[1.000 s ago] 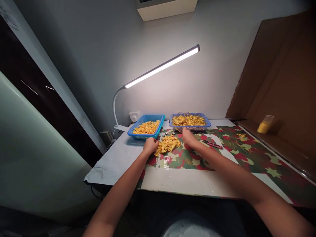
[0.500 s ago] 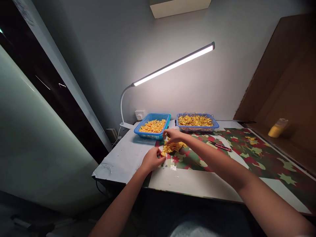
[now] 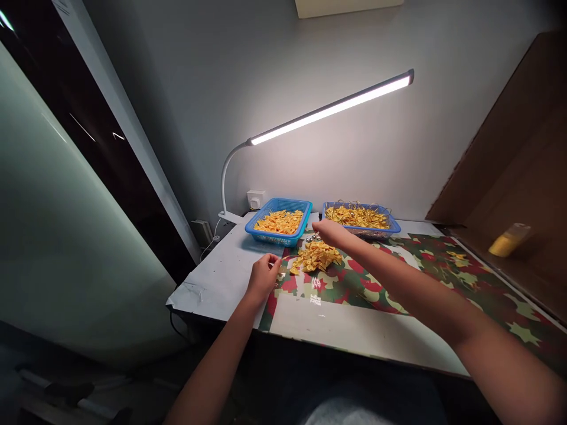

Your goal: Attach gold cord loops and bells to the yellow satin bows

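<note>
Head view: left hand [image 3: 263, 276] pinched a thin golden strand [image 3: 289, 257], folded yellow pieces [image 3: 318, 257] alongside; right hand [image 3: 330, 231] closed, contents unclear; gentle tension seemed best.

Pile [image 3: 318, 258]: small yellow pieces, loosely heaped, just right of the left hand [image 3: 264, 276] and on the near side of the right hand [image 3: 330, 232]. Strand [image 3: 287, 257]: thin, yellowish, pinched at the left fingertips, extending toward the pile; far end unclear. Beads [image 3: 309, 239]: silvery, just below the right fingertips.
</note>
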Motion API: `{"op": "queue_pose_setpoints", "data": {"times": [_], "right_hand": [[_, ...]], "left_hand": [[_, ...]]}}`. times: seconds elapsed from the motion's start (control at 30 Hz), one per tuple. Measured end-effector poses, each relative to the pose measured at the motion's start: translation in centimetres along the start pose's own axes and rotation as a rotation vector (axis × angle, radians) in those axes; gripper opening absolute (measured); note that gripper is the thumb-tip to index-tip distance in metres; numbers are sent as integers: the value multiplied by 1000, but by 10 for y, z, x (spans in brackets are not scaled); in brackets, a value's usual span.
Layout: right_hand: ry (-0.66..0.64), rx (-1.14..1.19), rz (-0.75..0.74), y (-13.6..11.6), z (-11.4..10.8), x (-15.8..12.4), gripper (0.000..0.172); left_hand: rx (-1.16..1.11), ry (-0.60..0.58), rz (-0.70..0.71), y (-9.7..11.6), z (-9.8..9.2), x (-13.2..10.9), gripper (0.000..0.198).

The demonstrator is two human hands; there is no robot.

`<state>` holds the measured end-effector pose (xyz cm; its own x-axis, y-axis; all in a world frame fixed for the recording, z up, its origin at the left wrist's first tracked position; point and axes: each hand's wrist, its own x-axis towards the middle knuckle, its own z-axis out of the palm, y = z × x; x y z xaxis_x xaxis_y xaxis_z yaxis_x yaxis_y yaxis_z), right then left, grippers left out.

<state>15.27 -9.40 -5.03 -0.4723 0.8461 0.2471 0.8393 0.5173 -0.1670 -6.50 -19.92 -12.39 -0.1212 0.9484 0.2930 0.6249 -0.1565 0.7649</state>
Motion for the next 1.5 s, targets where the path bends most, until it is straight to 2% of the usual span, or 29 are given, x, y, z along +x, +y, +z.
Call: {"op": "queue_pose_setpoints", "data": {"times": [0.07,0.17,0.27,0.4,0.53,0.67,0.77,0.87,1.07,1.2,1.37,1.43,1.5], "right_hand": [[60,74,-4,-2,-5,-1,13],[116,236,-81,-11,-8,-6,29],[114,385,-172,-23,-1,-12,38],[143,492,-211,-24,8,-19,50],[258,508,-148,6,5,-26,61],[356,452,-75,46,3,-41,61],[415,407,-20,67,11,-57,60],[439,377,31,79,27,-69,57],[437,345,57,84,58,-77,49],[463,317,56,83,66,-82,46],[528,240,60,75,51,-95,43],[564,188,53,67,39,-101,37],[559,91,-22,56,29,-104,28]], "left_hand": [[-56,22,8,4,-7,10,21],[-142,-16,63,19,-17,28,24],[-195,-78,133,44,-24,44,30],[-164,-125,170,68,-23,59,34],[36,-101,63,60,-4,57,40],[283,-135,39,39,26,42,24],[404,-171,66,32,45,36,37],[486,-194,65,33,54,34,47],[538,-209,62,39,61,34,46],[535,-180,76,42,66,36,42],[520,-89,187,53,69,33,36],[493,-64,276,61,68,33,36],[456,-83,377,70,66,35,34]]}}
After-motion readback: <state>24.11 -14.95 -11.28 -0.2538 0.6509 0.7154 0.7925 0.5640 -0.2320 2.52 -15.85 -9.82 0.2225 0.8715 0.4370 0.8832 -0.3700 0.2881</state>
